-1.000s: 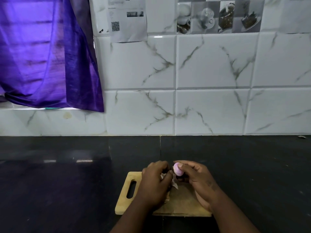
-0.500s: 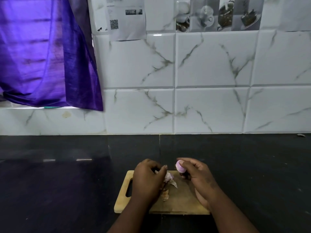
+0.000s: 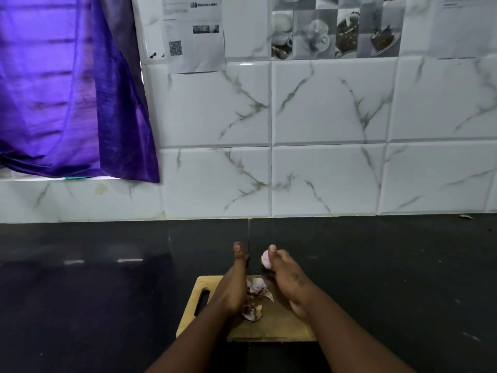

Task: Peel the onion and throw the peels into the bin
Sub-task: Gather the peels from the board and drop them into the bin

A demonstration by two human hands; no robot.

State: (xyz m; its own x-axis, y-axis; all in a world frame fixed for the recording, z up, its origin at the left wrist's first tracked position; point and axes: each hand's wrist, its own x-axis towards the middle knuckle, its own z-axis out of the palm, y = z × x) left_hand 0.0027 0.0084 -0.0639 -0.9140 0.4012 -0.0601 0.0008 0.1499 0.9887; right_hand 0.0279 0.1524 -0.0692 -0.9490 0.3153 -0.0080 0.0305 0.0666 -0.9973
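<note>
A small pale pink onion is pinched in the fingers of my right hand, raised above the far edge of a wooden cutting board. My left hand is just left of it, thumb pointing away from me, apart from the onion; its fingers are turned away from me, so I cannot tell whether they hold anything. Loose pinkish peels lie on the board between my hands, with another clump of peels nearer to me. No bin is in view.
The board sits on a black countertop against a white marble-patterned tiled wall. A purple curtain hangs at the upper left. Papers are stuck on the wall above. A small scrap lies at the counter's far right.
Both hands have lifted and stretched away from me. My left hand has let go of the onion and moved off it, and peels have dropped onto the board.
</note>
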